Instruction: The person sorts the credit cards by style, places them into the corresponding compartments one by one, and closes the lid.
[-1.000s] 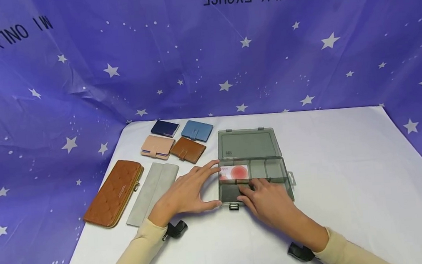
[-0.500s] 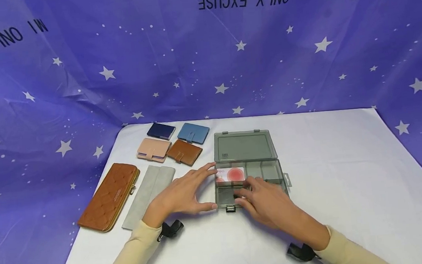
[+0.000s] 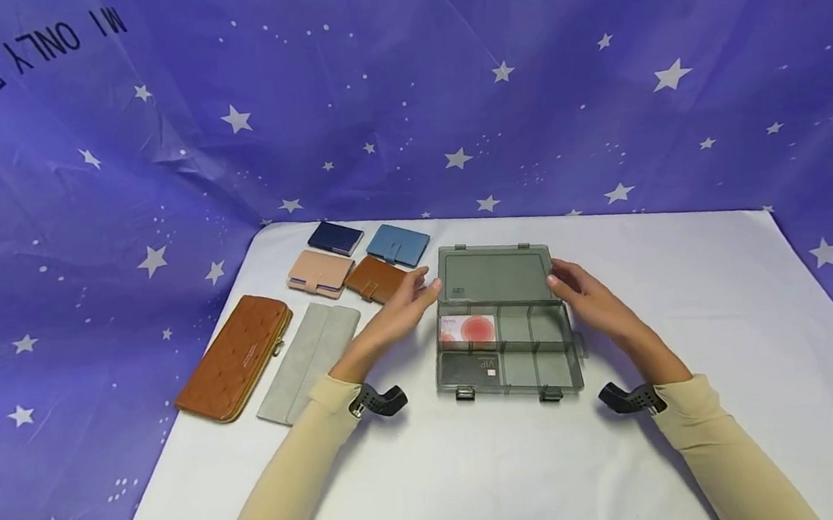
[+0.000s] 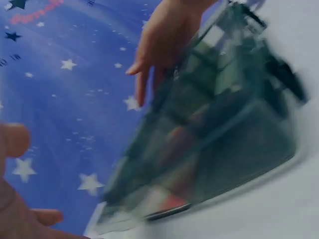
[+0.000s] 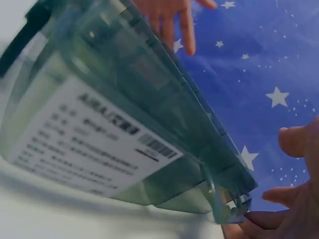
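1. A white table (image 3: 691, 335) stands before a purple star-printed backdrop (image 3: 404, 112) with upside-down lettering.
2. A long tan zip wallet (image 3: 235, 358) lies near the table's left edge.
3. A grey felt sleeve (image 3: 310, 360) lies just beside it.
4. Toward the far left corner sit four small card holders: navy (image 3: 335, 238), blue (image 3: 398, 244), pink (image 3: 319, 273) and brown (image 3: 376, 278).

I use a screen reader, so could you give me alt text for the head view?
Two hands, left hand and right hand, reach either side of the raised lid of an open grey compartment box holding cards, on a white table. Five wallets lie left.
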### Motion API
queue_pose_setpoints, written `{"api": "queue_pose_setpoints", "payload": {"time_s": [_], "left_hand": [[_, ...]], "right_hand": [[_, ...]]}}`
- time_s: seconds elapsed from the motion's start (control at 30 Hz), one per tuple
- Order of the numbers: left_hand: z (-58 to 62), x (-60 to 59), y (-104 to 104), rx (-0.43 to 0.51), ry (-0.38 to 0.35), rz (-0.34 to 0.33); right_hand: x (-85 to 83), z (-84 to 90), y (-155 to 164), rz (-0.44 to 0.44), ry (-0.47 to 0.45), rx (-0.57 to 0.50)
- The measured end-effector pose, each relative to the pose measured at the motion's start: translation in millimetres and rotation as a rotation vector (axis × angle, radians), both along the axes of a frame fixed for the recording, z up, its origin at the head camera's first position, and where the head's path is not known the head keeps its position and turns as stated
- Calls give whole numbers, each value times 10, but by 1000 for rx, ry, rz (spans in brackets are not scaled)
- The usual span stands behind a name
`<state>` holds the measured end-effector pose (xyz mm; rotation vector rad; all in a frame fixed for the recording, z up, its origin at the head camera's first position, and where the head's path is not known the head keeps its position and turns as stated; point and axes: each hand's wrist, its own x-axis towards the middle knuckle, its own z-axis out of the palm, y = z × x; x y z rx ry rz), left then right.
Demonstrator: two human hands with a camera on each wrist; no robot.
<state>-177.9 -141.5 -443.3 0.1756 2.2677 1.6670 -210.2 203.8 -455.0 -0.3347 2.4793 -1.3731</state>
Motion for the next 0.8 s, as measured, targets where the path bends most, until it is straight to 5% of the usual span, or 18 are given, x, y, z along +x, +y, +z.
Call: {"api": "queue_pose_setpoints", "payload": {"time_s": [0.2, 0.37, 0.47, 0.6, 0.8], "left_hand": [[-155, -82, 170, 279, -52, 65], [-98, -22, 140, 367, 83, 134], [-12, 4, 87, 379, 199, 97], [128, 102, -9, 275, 383, -28], [193, 364, -117, -37, 604, -282]], "right_hand": [[-50, 2, 88, -85, -76, -253], [-17, 129, 146, -97, 21, -423], [42, 239, 202, -59, 141, -409], [194, 345, 263, 49, 284, -272], [503, 313, 307, 301, 453, -83]]}}
